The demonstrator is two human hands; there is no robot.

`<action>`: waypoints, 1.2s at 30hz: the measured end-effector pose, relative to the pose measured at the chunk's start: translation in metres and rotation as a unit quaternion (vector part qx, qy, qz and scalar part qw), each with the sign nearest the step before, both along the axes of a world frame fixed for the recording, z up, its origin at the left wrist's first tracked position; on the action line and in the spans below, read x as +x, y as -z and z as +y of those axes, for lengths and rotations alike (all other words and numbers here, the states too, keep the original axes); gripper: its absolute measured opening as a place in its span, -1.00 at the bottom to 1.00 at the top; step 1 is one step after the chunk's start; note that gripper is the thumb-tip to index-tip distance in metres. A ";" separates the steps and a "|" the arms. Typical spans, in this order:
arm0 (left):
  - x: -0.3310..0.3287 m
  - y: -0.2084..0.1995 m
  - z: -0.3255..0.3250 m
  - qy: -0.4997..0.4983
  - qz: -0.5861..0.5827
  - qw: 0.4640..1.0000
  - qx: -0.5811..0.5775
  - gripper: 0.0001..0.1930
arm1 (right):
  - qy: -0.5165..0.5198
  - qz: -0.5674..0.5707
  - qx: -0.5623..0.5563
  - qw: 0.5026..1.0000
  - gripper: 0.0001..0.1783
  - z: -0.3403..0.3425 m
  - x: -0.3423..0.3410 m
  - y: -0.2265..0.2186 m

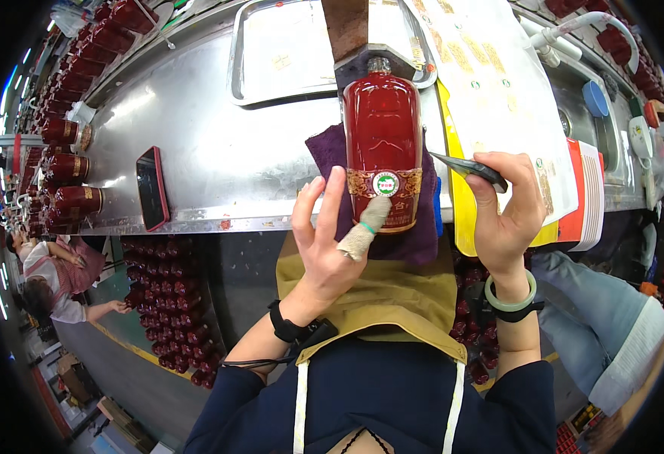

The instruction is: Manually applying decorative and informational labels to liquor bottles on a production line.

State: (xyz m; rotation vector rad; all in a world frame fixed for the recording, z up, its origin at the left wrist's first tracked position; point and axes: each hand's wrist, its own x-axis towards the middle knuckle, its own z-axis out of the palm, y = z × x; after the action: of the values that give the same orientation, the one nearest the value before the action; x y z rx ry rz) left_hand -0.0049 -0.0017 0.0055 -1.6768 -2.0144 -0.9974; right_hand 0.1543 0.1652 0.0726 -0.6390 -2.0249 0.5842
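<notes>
A red glass bottle point(382, 125) lies on its back on a purple cloth point(326, 151), neck pointing away from me. Across its lower part runs an ornate gold and red band with a round white and green sticker point(386, 184). My left hand point(330, 234) is open at the bottle's lower left, fingers spread. Its thumb, in a beige wrap with a green band, rests on the bottle just below the sticker. My right hand point(507, 208) is closed in a pinch on dark pointed tweezers point(472, 168). Their tip points left, close to the bottle's right side.
Sheets of gold stickers point(491, 91) lie over a yellow folder point(464, 219) at right. Behind the bottle stands a metal tray point(283, 57); a phone point(151, 188) lies at left. Red bottles point(71, 200) line the left side. A sink point(612, 129) is far right. Other people are nearby.
</notes>
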 end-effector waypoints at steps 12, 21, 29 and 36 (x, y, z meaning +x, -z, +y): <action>0.002 0.001 -0.007 -0.001 -0.149 0.988 0.027 -0.45 | -0.184 -0.041 0.093 0.978 -0.73 -0.034 0.018 0.035; 0.002 -0.003 -0.002 0.017 -0.244 0.968 0.054 -0.38 | -0.139 -0.085 0.151 0.975 -0.65 -0.024 -0.001 0.008; 0.009 -0.011 0.004 0.022 -0.340 0.940 0.040 -0.07 | -0.049 -0.116 0.242 0.962 -0.68 0.014 -0.050 -0.019; -0.006 -0.013 0.011 0.070 -0.284 0.956 -0.004 -0.10 | -0.181 -0.156 0.186 0.953 -0.81 -0.025 -0.046 -0.015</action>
State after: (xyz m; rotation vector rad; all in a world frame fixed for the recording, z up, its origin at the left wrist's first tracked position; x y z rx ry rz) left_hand -0.0108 0.0092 0.0187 -1.6886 -2.2516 -1.6803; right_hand 0.1081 0.1406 0.0879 -0.1331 -2.4918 0.3029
